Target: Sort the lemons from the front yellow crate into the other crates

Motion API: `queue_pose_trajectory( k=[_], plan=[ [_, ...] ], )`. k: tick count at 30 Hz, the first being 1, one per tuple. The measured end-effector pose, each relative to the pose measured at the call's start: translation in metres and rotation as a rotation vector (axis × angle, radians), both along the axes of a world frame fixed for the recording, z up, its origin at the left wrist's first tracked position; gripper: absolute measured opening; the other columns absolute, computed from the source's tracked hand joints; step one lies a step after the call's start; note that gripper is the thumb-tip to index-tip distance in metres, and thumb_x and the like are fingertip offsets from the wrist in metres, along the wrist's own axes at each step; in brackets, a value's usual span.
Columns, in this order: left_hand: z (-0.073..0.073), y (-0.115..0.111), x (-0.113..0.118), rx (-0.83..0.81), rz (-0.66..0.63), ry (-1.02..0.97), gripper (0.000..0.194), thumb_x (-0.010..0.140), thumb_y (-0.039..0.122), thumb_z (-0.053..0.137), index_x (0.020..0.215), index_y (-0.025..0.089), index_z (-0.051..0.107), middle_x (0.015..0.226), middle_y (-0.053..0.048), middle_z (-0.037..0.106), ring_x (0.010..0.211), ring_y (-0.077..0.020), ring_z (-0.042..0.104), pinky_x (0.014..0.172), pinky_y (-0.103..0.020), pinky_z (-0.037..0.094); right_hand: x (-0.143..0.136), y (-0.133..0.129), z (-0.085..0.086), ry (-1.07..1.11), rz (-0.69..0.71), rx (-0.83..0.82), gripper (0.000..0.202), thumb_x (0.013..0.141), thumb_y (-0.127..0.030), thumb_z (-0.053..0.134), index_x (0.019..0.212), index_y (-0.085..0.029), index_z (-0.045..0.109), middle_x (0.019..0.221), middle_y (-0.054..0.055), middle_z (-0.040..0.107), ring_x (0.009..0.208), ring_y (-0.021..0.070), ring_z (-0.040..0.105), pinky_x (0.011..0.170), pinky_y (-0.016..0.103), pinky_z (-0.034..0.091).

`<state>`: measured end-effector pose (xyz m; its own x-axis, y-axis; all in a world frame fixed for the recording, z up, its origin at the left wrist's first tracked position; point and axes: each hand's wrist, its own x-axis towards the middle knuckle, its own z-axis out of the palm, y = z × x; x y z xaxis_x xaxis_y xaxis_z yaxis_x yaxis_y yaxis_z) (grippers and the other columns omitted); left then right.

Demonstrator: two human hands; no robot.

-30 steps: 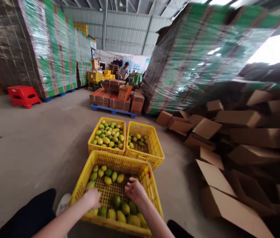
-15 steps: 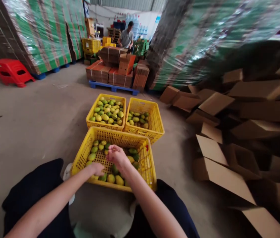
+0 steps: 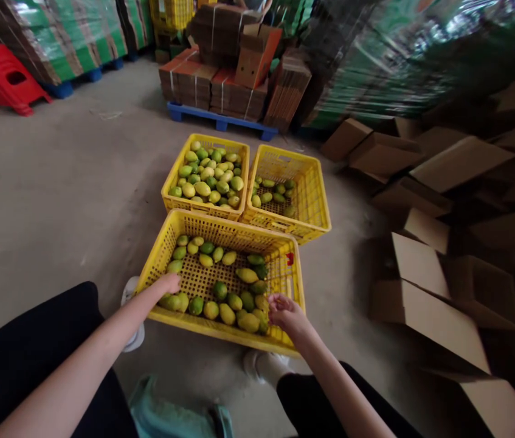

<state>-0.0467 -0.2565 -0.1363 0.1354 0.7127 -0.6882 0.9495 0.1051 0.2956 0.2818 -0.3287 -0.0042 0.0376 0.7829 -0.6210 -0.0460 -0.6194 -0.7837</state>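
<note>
The front yellow plastic crate (image 3: 234, 220) holds yellow-green lemons (image 3: 227, 314) strewn over its slotted floor, thickest along the near side. Inside its left part is my left hand (image 3: 170, 282), fingers curled down and mostly hidden, between a green lemon (image 3: 174, 266) and the front-left lemons (image 3: 183, 302). Whatever it may hold does not show. At the crate's right side, my right hand (image 3: 285, 315) has bent fingers apart beside a yellow lemon (image 3: 261, 303), with no fruit visible in its grasp.
Behind stand a crate (image 3: 169, 193) well filled with lemons and another crate (image 3: 321, 188) with fewer. Open cardboard boxes (image 3: 439, 322) crowd the right. Flattened cartons lie on a blue pallet (image 3: 221, 125). A red stool (image 3: 2, 76) stands far left; a turquoise object (image 3: 170, 413) is below me.
My right hand has moved from the crate's middle to its right side. My left hand has shifted slightly left and up. The view has tipped downward.
</note>
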Motion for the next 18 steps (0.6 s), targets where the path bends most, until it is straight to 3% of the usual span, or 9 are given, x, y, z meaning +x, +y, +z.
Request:
queue_pose_trajectory(
  k=[5, 9, 14, 18],
  plan=[
    [-0.028, 0.015, 0.005, 0.157, 0.118, 0.127, 0.044, 0.091, 0.016, 0.065, 0.134, 0.011, 0.054, 0.144, -0.021, 0.05, 0.131, -0.0322, 0.05, 0.108, -0.048, 0.043, 0.009, 0.004, 0.01, -0.043, 0.112, -0.002, 0.028, 0.048, -0.023, 0.067, 0.075, -0.022, 0.06, 0.054, -0.007, 0.048, 0.051, 0.0107, 0.043, 0.054, 0.027, 0.038],
    [-0.042, 0.015, 0.015, 0.225, 0.2, 0.17, 0.048, 0.086, 0.014, 0.064, 0.132, 0.009, 0.051, 0.137, -0.025, 0.053, 0.132, -0.0382, 0.044, 0.104, -0.049, 0.041, 0.007, 0.014, 0.02, -0.121, 0.154, 0.105, 0.024, 0.052, -0.021, 0.067, 0.076, -0.022, 0.063, 0.059, -0.004, 0.054, 0.059, 0.0133, 0.048, 0.057, 0.027, 0.038],
    [-0.03, 0.031, 0.027, 0.227, 0.288, 0.079, 0.023, 0.088, 0.02, 0.06, 0.11, 0.013, 0.061, 0.116, -0.022, 0.064, 0.125, -0.0395, 0.05, 0.096, -0.049, 0.04, -0.004, 0.013, 0.017, -0.027, 0.252, 0.096, 0.023, 0.051, -0.02, 0.062, 0.074, -0.022, 0.065, 0.056, -0.004, 0.054, 0.057, 0.0141, 0.05, 0.056, 0.028, 0.039],
    [-0.014, 0.034, 0.033, 0.076, 0.34, -0.09, 0.029, 0.081, 0.034, 0.073, 0.1, 0.014, 0.064, 0.107, -0.019, 0.069, 0.123, -0.0384, 0.053, 0.097, -0.046, 0.043, -0.016, 0.011, 0.022, -0.066, 0.214, 0.07, 0.023, 0.049, -0.023, 0.068, 0.072, -0.022, 0.065, 0.058, -0.002, 0.06, 0.058, 0.0156, 0.053, 0.057, 0.029, 0.041]
  ],
)
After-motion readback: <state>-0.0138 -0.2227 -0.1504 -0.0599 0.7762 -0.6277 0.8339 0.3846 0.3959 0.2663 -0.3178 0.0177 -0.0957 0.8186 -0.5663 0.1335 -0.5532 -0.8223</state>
